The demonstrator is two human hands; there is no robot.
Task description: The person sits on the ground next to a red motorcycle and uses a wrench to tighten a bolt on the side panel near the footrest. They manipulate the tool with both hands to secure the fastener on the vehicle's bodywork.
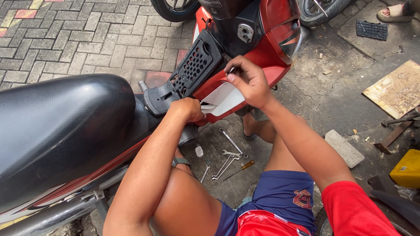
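Both hands are on the red scooter's side panel [245,87]: left hand [189,109] clenched on its lower edge by the white underside [223,98], right hand [248,81] pinching a small tool, too hidden to name, at the upper edge. Black footboard [188,72] sits at 10 o'clock, the seat [61,126] at 8. Wrenches [229,153] and a screwdriver [240,168] lie on the concrete at 6, between the knees.

We are pressing our left hand [189,109] against the red scooter panel [227,94] while our right hand [248,81] is pinching a small tool above it; wrenches [227,153] are lying below.
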